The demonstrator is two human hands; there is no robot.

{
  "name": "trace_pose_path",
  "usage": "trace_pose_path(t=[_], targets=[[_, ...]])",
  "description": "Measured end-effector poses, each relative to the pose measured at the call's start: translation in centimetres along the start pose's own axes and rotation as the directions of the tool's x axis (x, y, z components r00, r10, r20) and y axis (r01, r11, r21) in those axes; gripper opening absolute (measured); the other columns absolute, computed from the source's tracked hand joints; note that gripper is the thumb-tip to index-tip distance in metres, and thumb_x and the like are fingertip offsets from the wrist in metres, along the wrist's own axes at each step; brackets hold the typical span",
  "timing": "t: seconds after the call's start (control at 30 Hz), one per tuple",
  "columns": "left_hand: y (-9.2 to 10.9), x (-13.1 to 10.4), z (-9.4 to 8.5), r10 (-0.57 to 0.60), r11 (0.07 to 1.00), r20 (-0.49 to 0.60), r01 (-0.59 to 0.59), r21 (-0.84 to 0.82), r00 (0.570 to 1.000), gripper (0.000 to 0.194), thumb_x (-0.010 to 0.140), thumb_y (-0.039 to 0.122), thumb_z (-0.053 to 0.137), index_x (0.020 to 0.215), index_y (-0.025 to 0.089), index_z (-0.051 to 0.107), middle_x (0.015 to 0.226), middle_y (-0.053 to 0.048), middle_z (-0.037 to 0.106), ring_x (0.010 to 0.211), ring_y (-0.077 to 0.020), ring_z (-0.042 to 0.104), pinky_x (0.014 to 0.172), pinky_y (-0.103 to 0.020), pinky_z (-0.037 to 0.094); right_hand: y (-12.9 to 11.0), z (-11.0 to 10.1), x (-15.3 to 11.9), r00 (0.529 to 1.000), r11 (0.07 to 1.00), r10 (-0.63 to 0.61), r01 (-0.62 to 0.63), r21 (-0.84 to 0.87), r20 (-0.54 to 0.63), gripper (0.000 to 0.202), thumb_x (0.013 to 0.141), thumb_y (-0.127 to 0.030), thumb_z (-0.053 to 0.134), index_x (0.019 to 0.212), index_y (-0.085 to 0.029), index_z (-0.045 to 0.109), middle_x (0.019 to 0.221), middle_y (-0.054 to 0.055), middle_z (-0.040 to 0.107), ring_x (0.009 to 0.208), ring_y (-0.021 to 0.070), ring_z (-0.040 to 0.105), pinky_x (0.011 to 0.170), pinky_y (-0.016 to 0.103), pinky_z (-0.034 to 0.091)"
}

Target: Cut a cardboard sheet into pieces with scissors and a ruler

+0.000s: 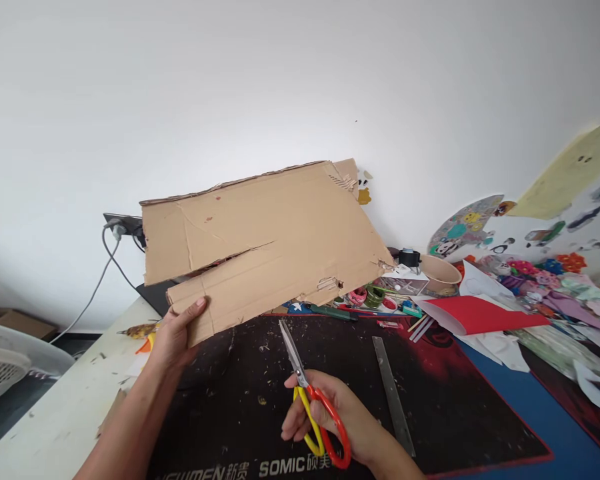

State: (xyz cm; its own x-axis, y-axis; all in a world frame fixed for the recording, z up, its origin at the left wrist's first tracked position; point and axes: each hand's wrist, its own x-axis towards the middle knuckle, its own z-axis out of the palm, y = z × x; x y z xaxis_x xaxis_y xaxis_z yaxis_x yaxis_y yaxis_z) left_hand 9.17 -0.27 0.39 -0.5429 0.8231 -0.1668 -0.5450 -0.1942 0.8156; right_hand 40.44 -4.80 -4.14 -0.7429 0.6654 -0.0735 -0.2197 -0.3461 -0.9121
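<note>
A large piece of torn cardboard [260, 220] is held up above the desk, with a long slit running in from its left edge. My left hand [177, 333] grips the lower left strip below the slit, thumb on the near face. In my right hand [325, 407] is a pair of scissors [303, 380] with one red and one yellow handle. The blades look closed and point up and away, below the cardboard and apart from it. Ragged holes and peeled paper mark the cardboard's lower right edge.
A metal ruler [394, 397] lies on the black desk mat [240, 407] among small scraps. Red paper [485, 317], a round tub [437, 275] and many craft pieces crowd the right side. A white fan [15, 363] stands at the left, and a wall [260, 80] rises behind.
</note>
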Motion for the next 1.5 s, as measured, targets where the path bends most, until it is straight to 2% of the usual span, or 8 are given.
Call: trace_pose_path(t=[0.13,0.23,0.3,0.37,0.43,0.5,0.87,1.5], targets=[[0.1,0.1,-0.2,0.008,1.0,-0.005,-0.008,0.002,1.0,0.042,0.054,0.018,0.095,0.091,0.02,0.075,0.082,-0.005,0.082,0.086,-0.0348,0.082,0.075,-0.045,0.071,-1.2,-1.1,-0.2,0.999,0.992,-0.036,0.033,-0.119,-0.022,0.077,0.086,-0.075,0.076,0.139,-0.022,0.059,0.122,0.02,0.078,0.113,0.0323,0.077,0.102,0.05,0.054],[0.2,0.0,-0.2,-0.004,1.0,0.004,0.004,0.006,1.0,0.04,0.055,0.019,0.095,0.091,0.021,0.076,0.082,-0.005,0.082,0.086,-0.0345,0.082,0.076,-0.045,0.071,-1.4,-1.7,-0.3,0.997,0.977,-0.067,0.059,-0.207,-0.033,0.092,0.078,-0.086,0.073,0.143,-0.023,0.06,0.133,0.022,0.073,0.129,0.0364,0.068,0.114,0.055,0.044],[0.2,0.0,-0.1,-0.005,1.0,0.008,0.005,0.004,1.0,0.04,0.055,0.019,0.095,0.091,0.02,0.076,0.082,-0.005,0.082,0.085,-0.0344,0.082,0.076,-0.045,0.071,-1.4,-1.7,-0.3,0.998,0.965,-0.052,0.038,-0.258,-0.047,0.089,0.078,-0.084,0.075,0.14,-0.022,0.063,0.13,0.02,0.073,0.122,0.0355,0.071,0.108,0.051,0.049],[0.2,-0.1,0.1,-0.001,1.0,0.007,0.001,0.006,1.0,0.04,0.055,0.018,0.094,0.091,0.02,0.076,0.082,-0.005,0.082,0.085,-0.0344,0.082,0.075,-0.044,0.071,-1.3,-1.3,-0.2,0.995,0.962,-0.034,0.007,-0.275,-0.094,0.079,0.083,-0.08,0.075,0.134,-0.02,0.067,0.115,0.017,0.075,0.096,0.0292,0.078,0.087,0.042,0.056],[0.2,-0.2,0.2,0.0,1.0,-0.002,0.0,0.015,1.0,0.039,0.054,0.016,0.093,0.09,0.02,0.076,0.081,-0.005,0.082,0.084,-0.0346,0.082,0.075,-0.044,0.071,-1.3,-0.9,0.1,0.986,0.962,-0.04,-0.005,-0.275,-0.16,0.074,0.086,-0.078,0.073,0.129,-0.018,0.067,0.101,0.013,0.074,0.072,0.0206,0.074,0.07,0.034,0.054],[0.2,-0.3,0.2,-0.002,1.0,-0.017,0.002,0.025,1.0,0.039,0.053,0.015,0.092,0.089,0.02,0.076,0.079,-0.005,0.081,0.083,-0.0348,0.082,0.074,-0.045,0.071,-1.4,-0.4,0.5,0.971,0.959,-0.068,0.0,-0.283,-0.231,0.072,0.087,-0.077,0.074,0.127,-0.018,0.068,0.095,0.009,0.073,0.065,0.0161,0.069,0.065,0.031,0.052],[-0.2,-0.4,-0.1,-0.015,0.997,0.017,0.013,0.08,1.0,0.043,0.05,0.021,0.096,0.089,0.019,0.077,0.082,-0.005,0.082,0.071,-0.0292,0.079,0.071,-0.042,0.07,-2.1,-0.1,2.6,0.872,0.928,-0.259,0.105,-0.357,-0.415,0.065,0.088,-0.074,0.073,0.124,-0.02,0.071,0.091,0.007,0.074,0.064,0.0151,0.068,0.066,0.032,0.057],[0.0,-0.8,0.1,-0.032,0.99,0.034,0.027,0.138,0.999,0.048,0.044,0.025,0.101,0.086,0.018,0.08,0.078,-0.004,0.081,0.064,-0.0265,0.078,0.05,-0.031,0.064,-1.8,-1.2,2.5,0.86,0.922,-0.227,0.038,-0.385,-0.458,0.062,0.087,-0.068,0.076,0.123,-0.018,0.073,0.084,0.004,0.071,0.056,0.013,0.064,0.057,0.029,0.056]])
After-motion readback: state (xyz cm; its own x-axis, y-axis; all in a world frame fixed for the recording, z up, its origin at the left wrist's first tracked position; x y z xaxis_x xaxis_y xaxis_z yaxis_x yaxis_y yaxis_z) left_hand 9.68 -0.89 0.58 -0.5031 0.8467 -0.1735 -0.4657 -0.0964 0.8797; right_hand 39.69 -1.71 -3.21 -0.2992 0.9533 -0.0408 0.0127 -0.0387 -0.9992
